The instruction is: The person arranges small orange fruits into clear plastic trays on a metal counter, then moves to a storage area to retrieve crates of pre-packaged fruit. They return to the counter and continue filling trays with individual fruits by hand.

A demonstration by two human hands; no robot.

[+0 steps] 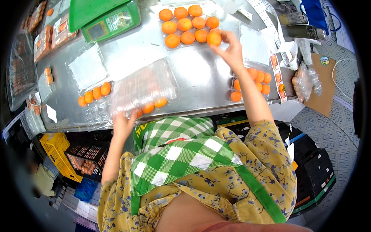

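My right hand (231, 50) has its thumb and fingers closed on a mandarin (214, 38) at the near right corner of a clear moulded tray. In that tray, rows of other mandarins (184, 24) sit in their cups. My left hand (123, 123) is at the table's near edge, its fingers closed at the near side of a clear plastic container (145, 83) and partly hidden by it. Close to those fingers, a few mandarins (148, 107) show along the container's near edge. Left of it lies an open clear tray (92, 112) with one row of mandarins.
A green scale (112, 25) stands at the far left on the metal table (193, 69). Another tray of mandarins (259, 75) lies beyond my right forearm. Label strips (276, 73) run down the right side. Crates, one yellow (58, 154), stand below the table.
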